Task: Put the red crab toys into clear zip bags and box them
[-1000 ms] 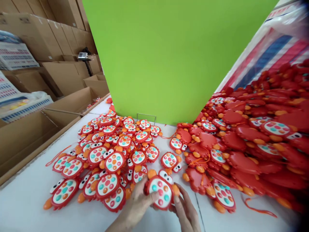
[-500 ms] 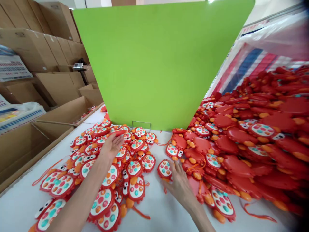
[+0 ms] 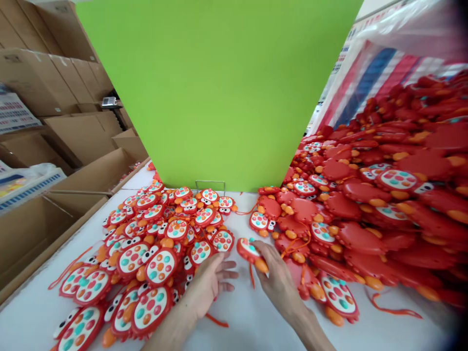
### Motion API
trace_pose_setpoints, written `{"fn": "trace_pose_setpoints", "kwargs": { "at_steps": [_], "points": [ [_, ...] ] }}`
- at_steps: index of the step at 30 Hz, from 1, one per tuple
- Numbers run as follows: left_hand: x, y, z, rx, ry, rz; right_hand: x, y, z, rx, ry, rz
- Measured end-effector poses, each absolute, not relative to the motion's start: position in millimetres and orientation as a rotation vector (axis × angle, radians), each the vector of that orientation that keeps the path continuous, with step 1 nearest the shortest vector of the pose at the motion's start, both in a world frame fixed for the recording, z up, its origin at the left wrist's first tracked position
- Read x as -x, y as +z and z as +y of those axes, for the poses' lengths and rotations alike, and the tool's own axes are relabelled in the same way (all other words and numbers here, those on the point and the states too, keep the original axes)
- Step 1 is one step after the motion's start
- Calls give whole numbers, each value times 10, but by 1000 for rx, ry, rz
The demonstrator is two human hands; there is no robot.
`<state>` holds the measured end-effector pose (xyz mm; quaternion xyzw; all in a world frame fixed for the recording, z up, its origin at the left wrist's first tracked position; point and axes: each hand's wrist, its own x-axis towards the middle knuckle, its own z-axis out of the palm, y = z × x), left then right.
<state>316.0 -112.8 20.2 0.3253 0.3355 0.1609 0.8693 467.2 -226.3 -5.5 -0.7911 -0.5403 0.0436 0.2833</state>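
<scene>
My right hand (image 3: pixel 276 275) grips a red crab-shaped toy (image 3: pixel 248 247) by its right side, tilted just above the white table. It has a white face with coloured bubbles, orange claws and a cord hanging below. My left hand (image 3: pixel 212 280) is open and holds nothing, its fingers spread toward that toy. Beside and beneath the left hand lie several crab toys (image 3: pixel 161 265), mostly face up with eyes showing. To the right of my right hand, more crab toys (image 3: pixel 360 251) are heaped, many with plain red backs up.
A large green board (image 3: pixel 219 97) stands upright at the back, with a small wire stand (image 3: pixel 210 183) at its foot. Open cardboard boxes (image 3: pixel 95 168) line the table's left edge, with stacked cartons (image 3: pixel 40 78) behind. A striped sack (image 3: pixel 369 92) rises behind the right heap.
My left hand let go of a toy over the left pile and came back right and nearer. My right hand has closed on a crab toy and tilted it up.
</scene>
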Motion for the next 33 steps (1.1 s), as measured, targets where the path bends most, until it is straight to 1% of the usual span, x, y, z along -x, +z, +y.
{"fn": "trace_pose_setpoints", "kwargs": {
  "at_steps": [2,4,5,7,9,11,13,14,18,26,33],
  "points": [
    [-3177,137,-1191,-627,216,643,-4558,14,-2436,1928,102,-1565],
    [-3180,122,-1252,-582,193,619,-4461,31,-2591,1825,87,-1594],
    [-3175,127,-1286,-565,222,623,-4429,17,-2657,1818,77,-1534],
    [-3156,151,-1356,-538,303,630,-4387,-41,-2767,1800,75,-1241],
    [-3135,171,-1429,-517,352,623,-4346,-104,-2847,1714,250,-828],
    [-3120,176,-1504,-527,389,606,-4268,-131,-2891,1554,548,-458],
    [-3111,166,-1581,-562,398,577,-4157,-111,-2896,1378,795,-281],
    [-3105,159,-1620,-577,398,569,-4100,-89,-2886,1308,851,-251],
    [-3045,155,-1768,-650,410,598,-3967,-14,-2840,1178,881,-203],
    [-2893,213,-1877,-920,426,678,-3966,-4,-2929,1257,824,-315],
    [-2804,167,-1845,-1085,429,757,-3753,-20,-2868,1281,842,-210]
  ]
}}
